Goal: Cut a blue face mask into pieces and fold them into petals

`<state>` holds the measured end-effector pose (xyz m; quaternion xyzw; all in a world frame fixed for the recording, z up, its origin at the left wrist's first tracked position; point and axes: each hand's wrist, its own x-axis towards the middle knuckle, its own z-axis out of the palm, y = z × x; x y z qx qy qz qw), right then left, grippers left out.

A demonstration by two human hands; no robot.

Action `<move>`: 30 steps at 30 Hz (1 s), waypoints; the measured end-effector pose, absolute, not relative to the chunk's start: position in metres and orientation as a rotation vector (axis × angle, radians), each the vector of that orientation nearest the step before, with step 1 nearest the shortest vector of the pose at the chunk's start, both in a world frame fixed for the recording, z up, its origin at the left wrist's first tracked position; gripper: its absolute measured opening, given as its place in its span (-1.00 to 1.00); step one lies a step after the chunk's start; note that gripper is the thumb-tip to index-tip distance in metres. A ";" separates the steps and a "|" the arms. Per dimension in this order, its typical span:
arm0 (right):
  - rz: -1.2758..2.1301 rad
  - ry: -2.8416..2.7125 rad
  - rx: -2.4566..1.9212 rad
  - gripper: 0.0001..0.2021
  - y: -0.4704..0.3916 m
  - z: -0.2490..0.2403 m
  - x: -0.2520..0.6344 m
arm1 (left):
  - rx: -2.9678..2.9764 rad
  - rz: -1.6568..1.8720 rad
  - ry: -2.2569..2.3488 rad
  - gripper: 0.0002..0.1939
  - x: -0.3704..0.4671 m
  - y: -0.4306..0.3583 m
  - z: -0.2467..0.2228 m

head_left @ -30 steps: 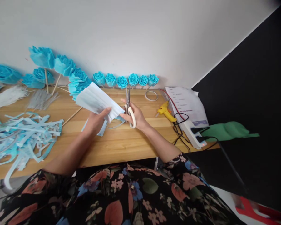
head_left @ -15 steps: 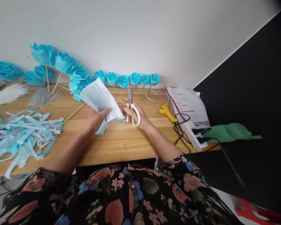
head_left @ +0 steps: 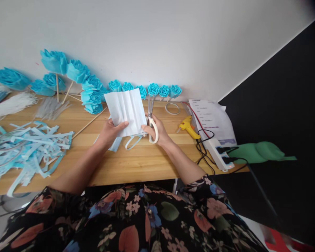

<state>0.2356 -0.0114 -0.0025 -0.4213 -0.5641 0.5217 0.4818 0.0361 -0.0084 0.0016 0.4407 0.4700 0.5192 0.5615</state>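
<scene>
My left hand (head_left: 110, 133) grips a pleated sheet (head_left: 126, 111) | my right hand (head_left: 159, 131) grips scissors (head_left: 149, 113) beside it | glue gun (head_left: 189, 128) on tabletop (head_left: 147, 161)

Two bare hands (head_left: 109, 132); one pale-blue pleated rectangular sheet (head_left: 127, 110); one pair white-handled metal scissors (head_left: 149, 114); six small bright-blue ruffled roses (head_left: 153, 89) in row; one yellow plastic glue gun (head_left: 189, 127); one white rectangular power strip (head_left: 217, 153); tangled light-blue strips (head_left: 33, 148), uncountable.
</scene>
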 end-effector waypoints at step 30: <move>1.248 -1.359 -1.040 -0.45 -0.010 -0.002 0.237 | 1.016 1.281 1.046 -0.40 0.031 -0.007 -0.007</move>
